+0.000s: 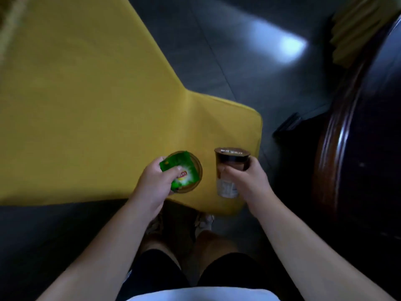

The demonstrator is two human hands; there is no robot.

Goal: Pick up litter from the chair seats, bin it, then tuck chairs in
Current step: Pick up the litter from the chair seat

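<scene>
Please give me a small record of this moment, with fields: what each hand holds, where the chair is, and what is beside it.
left hand: pinches a green tea packet over a round brown lid or cup
right hand: grips a clear cup with a brown drink
yellow chair: in front of the person, under both hands
dark wooden table: to the right of the chair
bin: not in view

Green packet (181, 173): red-and-yellow logo, apparently Lipton, upside down. Cup (230, 170) label unreadable.
</scene>
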